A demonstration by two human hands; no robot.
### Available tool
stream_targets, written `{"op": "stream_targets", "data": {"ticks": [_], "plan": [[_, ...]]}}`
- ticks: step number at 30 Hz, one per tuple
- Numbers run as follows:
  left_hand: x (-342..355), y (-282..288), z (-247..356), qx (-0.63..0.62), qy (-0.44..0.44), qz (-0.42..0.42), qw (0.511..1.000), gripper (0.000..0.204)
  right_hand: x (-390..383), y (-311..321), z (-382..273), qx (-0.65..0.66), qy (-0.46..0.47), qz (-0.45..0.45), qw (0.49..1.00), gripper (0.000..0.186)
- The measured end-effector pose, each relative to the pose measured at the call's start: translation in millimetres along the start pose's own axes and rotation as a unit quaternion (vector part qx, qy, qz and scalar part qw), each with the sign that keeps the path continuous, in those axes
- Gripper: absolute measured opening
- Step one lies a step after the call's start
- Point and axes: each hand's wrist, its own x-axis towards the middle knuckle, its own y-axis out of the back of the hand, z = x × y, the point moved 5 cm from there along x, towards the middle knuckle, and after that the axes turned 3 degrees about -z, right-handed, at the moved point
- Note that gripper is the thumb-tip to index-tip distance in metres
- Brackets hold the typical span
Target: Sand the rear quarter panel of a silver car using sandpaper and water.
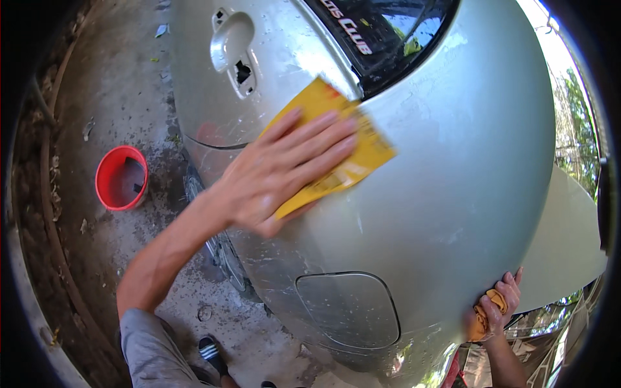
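Observation:
My left hand lies with its fingers outstretched over a yellow printed sheet of sandpaper, pressing it to the silver car body. The sheet's lower edge runs beside my thumb; its underside is hidden. Motion blurs the fingers and sheet slightly. At the lower right, my right hand is closed around a crumpled orange cloth against the panel's edge. Dull, wet-looking paint surrounds the sheet. The fuel flap sits below it, and the door handle recess is above to the left.
A red bucket with dark pieces inside stands on the stained concrete floor at left. The dark car window is at the top. A wheel and a sandalled foot show below. An open panel juts out at right.

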Motion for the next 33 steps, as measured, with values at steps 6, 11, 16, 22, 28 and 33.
{"op": "stream_targets", "data": {"ticks": [6, 11, 16, 22, 28, 33], "plan": [[-22, -17, -5, 0.04, 0.037, -0.063, 0.997, 0.083, -1, 7, 2, -0.017, 0.009, -0.002, 1.0, 0.03], [45, 10, 11, 0.069, -0.025, -0.009, 0.997, 0.076, 4, 5, 3, 0.017, 0.012, 0.028, 0.999, 0.027], [62, 2, 21, 0.075, 0.001, 0.014, 0.997, 0.072, 2, 9, -1, 0.028, 0.023, -0.002, 0.999, 0.028], [111, -5, 51, 0.059, 0.016, 0.156, 0.986, 0.069, 12, -6, -6, 0.076, 0.015, 0.056, 0.995, 0.027], [62, -20, 59, 0.049, 0.092, 0.139, 0.985, 0.077, 17, -6, -6, 0.095, 0.051, 0.065, 0.992, 0.028], [40, -62, 118, -0.029, 0.247, 0.162, 0.955, 0.072, 2, 12, 10, 0.03, 0.032, -0.013, 0.999, 0.029]]}}
